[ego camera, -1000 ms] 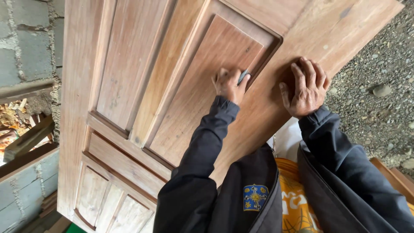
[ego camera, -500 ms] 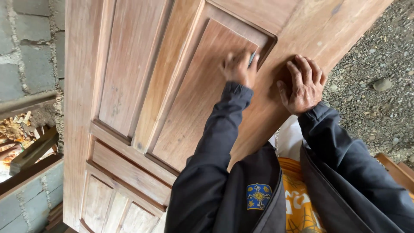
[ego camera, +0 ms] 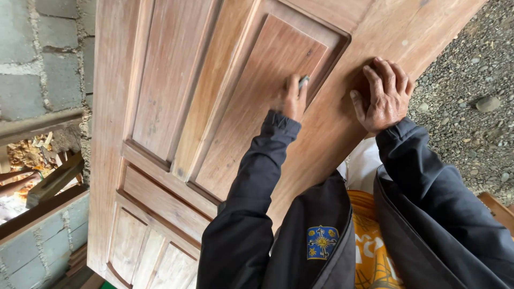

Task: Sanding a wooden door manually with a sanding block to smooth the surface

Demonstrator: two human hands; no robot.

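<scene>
Firmly, left hand [ego camera: 293, 99] around sandpaper [ego camera: 303, 81]

Both arms are extended forward and upward, each covered to the wrist by a dark sleeve. The left hand [ego camera: 294, 99] is closed in a loose fist, knuckles turned away, with the thumb laid along the curled fingers; a small grey piece is pinched at the fingertips and shows just above them. The right hand [ego camera: 383, 96] is spread flat, palm down, its back turned to the camera. Its fingers are held together and pointed up, the thumb splayed out to the left. The two hands are kept apart, at nearly one height.
</scene>
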